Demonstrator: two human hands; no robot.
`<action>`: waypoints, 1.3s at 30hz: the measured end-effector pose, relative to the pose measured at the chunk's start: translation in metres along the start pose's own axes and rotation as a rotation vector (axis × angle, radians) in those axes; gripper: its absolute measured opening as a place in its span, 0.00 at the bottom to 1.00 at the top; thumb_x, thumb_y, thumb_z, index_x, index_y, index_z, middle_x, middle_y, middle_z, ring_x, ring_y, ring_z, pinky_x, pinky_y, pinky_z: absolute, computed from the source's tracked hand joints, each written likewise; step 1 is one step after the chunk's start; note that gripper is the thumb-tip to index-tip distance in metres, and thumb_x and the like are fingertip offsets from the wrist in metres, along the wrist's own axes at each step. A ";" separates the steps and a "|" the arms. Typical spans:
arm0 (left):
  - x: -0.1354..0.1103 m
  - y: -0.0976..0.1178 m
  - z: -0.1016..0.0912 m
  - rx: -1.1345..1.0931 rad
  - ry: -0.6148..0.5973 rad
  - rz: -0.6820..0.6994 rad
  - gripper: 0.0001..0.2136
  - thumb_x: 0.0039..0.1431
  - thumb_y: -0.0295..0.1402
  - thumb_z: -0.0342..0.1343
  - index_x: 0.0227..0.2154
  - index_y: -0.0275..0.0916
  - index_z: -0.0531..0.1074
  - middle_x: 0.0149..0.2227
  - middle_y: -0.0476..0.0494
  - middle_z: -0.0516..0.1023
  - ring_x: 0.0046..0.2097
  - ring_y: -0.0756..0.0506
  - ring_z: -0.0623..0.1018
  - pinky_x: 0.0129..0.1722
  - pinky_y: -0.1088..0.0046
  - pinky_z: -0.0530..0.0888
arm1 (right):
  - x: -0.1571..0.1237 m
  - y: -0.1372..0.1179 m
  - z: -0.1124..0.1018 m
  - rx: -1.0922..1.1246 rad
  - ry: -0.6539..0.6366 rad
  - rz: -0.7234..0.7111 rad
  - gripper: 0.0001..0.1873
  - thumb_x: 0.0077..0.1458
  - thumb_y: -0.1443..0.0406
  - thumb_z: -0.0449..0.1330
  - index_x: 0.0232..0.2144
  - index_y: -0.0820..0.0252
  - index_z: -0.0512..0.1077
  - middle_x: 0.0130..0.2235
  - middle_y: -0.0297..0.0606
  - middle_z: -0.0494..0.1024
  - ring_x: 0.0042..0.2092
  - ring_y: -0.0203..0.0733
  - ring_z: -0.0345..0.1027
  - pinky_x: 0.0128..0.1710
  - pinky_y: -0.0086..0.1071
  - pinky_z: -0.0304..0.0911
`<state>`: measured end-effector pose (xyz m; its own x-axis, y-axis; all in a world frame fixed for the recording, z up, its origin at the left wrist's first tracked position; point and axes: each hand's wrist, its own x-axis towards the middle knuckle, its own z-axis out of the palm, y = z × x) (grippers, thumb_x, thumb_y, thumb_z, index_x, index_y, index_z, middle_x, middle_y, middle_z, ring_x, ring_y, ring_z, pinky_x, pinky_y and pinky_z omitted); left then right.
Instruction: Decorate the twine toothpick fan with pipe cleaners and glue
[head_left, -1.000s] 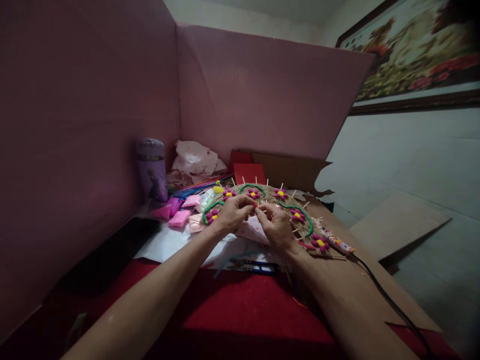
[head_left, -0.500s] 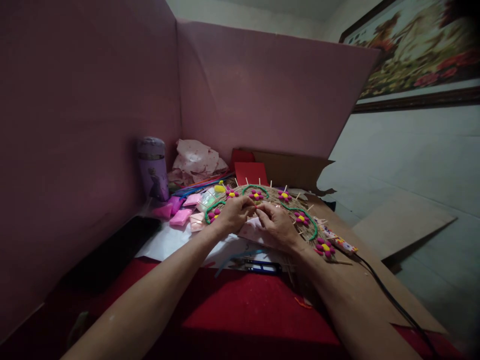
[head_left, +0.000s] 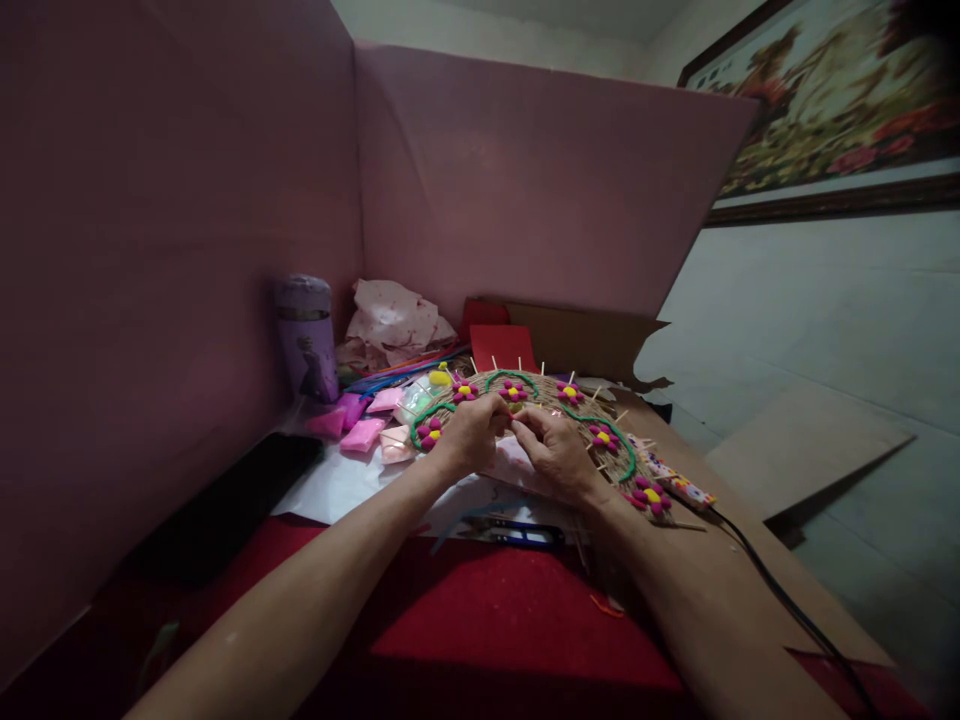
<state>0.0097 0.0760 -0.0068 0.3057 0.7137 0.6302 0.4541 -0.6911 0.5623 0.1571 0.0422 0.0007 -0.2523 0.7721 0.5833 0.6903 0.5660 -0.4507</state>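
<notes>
My left hand (head_left: pixel 477 432) and my right hand (head_left: pixel 561 452) meet fingertip to fingertip over the front of a twine-wrapped, fan-shaped piece (head_left: pixel 592 408). Both are closed in a pinch on a small red piece (head_left: pixel 512 416), mostly hidden by the fingers; its kind is too small to tell. Short pale sticks poke out around the fan's rim. On the twine are several purple flowers (head_left: pixel 651 496) with yellow centres, and curved green strands (head_left: pixel 628 455) run between them. My hands cover part of the fan's middle.
Thread snips (head_left: pixel 525 534) lie in front on the red cloth's edge. Pink packets (head_left: pixel 363 435), a purple tumbler (head_left: pixel 309 345) and a dark flat object (head_left: pixel 225 500) are at left. To the right, a flower-patterned tool (head_left: pixel 679 482) trails a black cord across cardboard (head_left: pixel 750 590).
The fingers have shifted only slightly around the small red piece. Everything else is in the same place.
</notes>
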 end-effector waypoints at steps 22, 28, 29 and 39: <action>-0.008 0.014 0.012 -0.126 0.129 -0.075 0.06 0.53 0.26 0.47 0.25 0.38 0.67 0.24 0.50 0.69 0.27 0.51 0.67 0.28 0.77 0.61 | -0.004 -0.007 0.005 -0.210 0.169 0.070 0.11 0.54 0.63 0.50 0.25 0.58 0.70 0.20 0.33 0.71 0.22 0.36 0.63 0.26 0.28 0.51; -0.007 0.012 0.010 -0.080 0.128 -0.127 0.06 0.52 0.25 0.48 0.24 0.38 0.68 0.22 0.50 0.70 0.25 0.51 0.67 0.26 0.76 0.60 | -0.003 -0.005 0.003 -0.301 0.077 0.000 0.11 0.57 0.63 0.48 0.29 0.57 0.70 0.23 0.34 0.73 0.26 0.38 0.66 0.26 0.28 0.49; -0.006 0.011 0.008 -0.068 0.098 -0.128 0.06 0.52 0.26 0.48 0.23 0.38 0.68 0.22 0.50 0.71 0.25 0.51 0.67 0.26 0.76 0.59 | -0.003 -0.005 0.002 -0.317 0.074 -0.004 0.11 0.57 0.63 0.48 0.28 0.57 0.69 0.23 0.34 0.73 0.26 0.38 0.66 0.26 0.29 0.49; 0.001 0.007 -0.003 -0.033 -0.174 -0.026 0.06 0.55 0.27 0.46 0.24 0.39 0.64 0.21 0.51 0.68 0.24 0.50 0.67 0.24 0.76 0.58 | 0.000 -0.003 -0.010 -0.453 -0.048 -0.071 0.12 0.58 0.63 0.46 0.31 0.58 0.68 0.27 0.37 0.75 0.29 0.40 0.66 0.28 0.30 0.47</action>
<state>0.0107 0.0715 -0.0010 0.4356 0.7386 0.5144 0.4372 -0.6732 0.5964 0.1615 0.0372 0.0087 -0.3336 0.7544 0.5653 0.8942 0.4431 -0.0637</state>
